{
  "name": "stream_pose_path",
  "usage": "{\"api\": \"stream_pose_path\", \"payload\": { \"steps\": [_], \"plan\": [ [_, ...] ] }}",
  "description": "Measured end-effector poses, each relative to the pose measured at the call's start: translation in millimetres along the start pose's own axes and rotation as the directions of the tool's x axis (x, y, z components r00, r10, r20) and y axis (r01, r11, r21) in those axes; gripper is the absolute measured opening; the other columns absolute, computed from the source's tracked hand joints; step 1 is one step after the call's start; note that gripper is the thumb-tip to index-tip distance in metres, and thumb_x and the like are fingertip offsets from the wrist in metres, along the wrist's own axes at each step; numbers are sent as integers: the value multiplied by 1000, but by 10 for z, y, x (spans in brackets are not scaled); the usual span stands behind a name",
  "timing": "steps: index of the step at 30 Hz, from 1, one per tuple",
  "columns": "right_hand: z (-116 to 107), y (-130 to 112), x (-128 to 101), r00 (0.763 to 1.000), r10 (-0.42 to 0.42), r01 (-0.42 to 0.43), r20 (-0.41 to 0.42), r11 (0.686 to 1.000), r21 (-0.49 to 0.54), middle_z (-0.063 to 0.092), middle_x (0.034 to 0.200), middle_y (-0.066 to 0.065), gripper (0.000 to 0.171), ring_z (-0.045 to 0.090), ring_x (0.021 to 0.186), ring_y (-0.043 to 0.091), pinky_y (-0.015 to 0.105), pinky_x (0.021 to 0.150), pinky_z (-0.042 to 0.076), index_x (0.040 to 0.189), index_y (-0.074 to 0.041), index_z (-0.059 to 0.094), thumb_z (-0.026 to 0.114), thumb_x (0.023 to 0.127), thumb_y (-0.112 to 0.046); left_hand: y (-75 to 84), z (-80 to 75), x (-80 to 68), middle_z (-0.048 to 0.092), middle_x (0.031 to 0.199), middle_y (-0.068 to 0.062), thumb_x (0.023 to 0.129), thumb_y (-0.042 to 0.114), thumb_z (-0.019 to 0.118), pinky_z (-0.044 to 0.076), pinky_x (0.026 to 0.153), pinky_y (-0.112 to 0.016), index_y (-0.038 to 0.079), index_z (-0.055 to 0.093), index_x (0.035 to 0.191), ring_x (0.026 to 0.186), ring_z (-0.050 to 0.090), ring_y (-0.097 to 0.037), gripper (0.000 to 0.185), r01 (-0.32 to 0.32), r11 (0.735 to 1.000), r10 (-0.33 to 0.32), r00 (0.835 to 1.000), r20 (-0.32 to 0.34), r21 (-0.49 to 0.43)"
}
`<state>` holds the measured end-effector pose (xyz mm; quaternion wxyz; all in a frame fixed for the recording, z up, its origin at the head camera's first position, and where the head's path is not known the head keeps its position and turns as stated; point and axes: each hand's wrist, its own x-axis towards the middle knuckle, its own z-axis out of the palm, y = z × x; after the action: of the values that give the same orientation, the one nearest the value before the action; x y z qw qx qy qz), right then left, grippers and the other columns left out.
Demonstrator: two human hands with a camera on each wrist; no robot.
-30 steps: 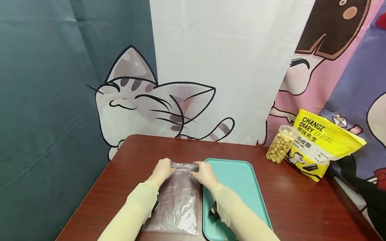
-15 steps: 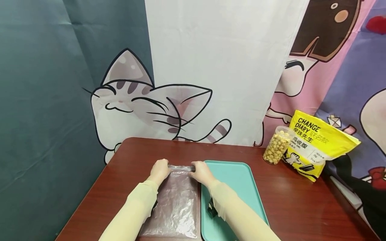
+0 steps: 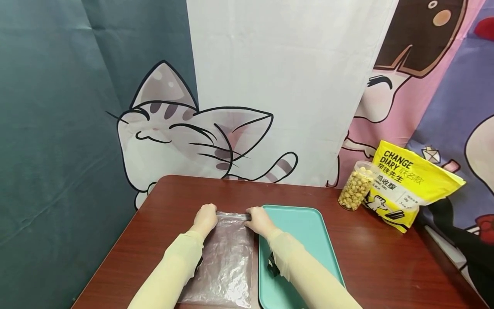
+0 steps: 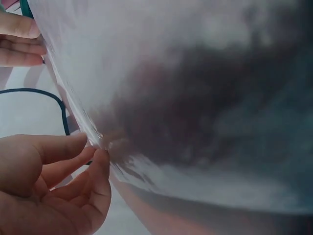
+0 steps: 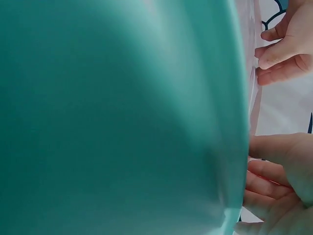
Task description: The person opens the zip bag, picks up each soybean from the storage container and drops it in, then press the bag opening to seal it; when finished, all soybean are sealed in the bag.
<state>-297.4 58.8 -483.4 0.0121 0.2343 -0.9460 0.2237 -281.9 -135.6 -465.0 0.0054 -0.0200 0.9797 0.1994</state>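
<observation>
A clear plastic zip bag (image 3: pixel 227 262) lies flat on the table, its zip strip at the far end. My left hand (image 3: pixel 206 219) pinches the top left corner; in the left wrist view the thumb and fingertips of this hand (image 4: pixel 63 181) meet at the bag's edge. At the opposite corner, my right hand (image 3: pixel 261 221) holds the strip between thumb and fingers. The right wrist view has the right hand (image 5: pixel 283 181) partly hidden behind the tray rim, with the left hand (image 5: pixel 288 49) farther up along the strip.
Right beside the bag is a turquoise tray (image 3: pixel 299 231), under my right forearm. A tub of popcorn (image 3: pixel 356 189) stands at the back right, against a yellow snack bag (image 3: pixel 409 184). Behind the brown table (image 3: pixel 370 257) hangs a cartoon-printed curtain (image 3: pixel 289 77).
Both hands keep hold of the bag's top corners. The strip between them looks flatter and straighter than a second ago. The head view has shifted slightly.
</observation>
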Motion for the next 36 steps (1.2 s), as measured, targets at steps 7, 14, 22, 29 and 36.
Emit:
{"api": "stream_pose_path", "payload": {
  "steps": [7, 14, 22, 29, 36],
  "plan": [
    [29, -12, -7, 999, -40, 39, -36, 999, -22, 70, 100, 11, 27, 65, 96, 27, 38, 84, 50, 103, 0, 70, 74, 79, -9, -6, -41, -18, 64, 106, -20, 83, -5, 58, 52, 77, -46, 0, 68, 106, 99, 62, -35, 26, -1, 999, 0, 1000, 19, 53],
    [41, -1, -21, 999, -38, 37, -38, 999, -25, 70, 98, 11, 25, 64, 96, 26, 37, 83, 50, 101, 0, 71, 75, 78, -8, -1, -23, 5, 65, 103, -18, 84, -6, 57, 53, 75, -44, 1, 69, 101, 96, 63, -34, 21, -21, 998, 20, 1000, 23, 53],
    [16, 4, -25, 997, -67, 65, -43, 997, -48, 68, 97, 12, 24, 61, 97, 28, 37, 85, 48, 101, 1, 70, 74, 78, -6, -6, 2, 23, 63, 98, -15, 81, -4, 60, 52, 72, -43, 4, 68, 92, 92, 62, -32, 16, -16, 999, 16, 1000, 6, 38],
    [18, 1, -27, 996, -75, 71, -55, 995, -75, 67, 93, 12, 21, 61, 93, 26, 35, 82, 49, 97, 1, 70, 75, 78, -6, 11, 17, 19, 62, 100, -16, 83, -5, 58, 52, 73, -44, 4, 67, 99, 92, 62, -32, 20, -30, 999, 30, 1000, -8, 27],
    [41, 14, -40, 987, -127, 118, -100, 988, -99, 67, 85, 10, 10, 63, 85, 25, 34, 76, 51, 88, -2, 71, 70, 78, 1, 38, 52, 32, 67, 106, -14, 84, -4, 59, 51, 80, -43, 6, 69, 108, 101, 62, -31, 28, -60, 997, 61, 998, -15, 48]
  ]
}}
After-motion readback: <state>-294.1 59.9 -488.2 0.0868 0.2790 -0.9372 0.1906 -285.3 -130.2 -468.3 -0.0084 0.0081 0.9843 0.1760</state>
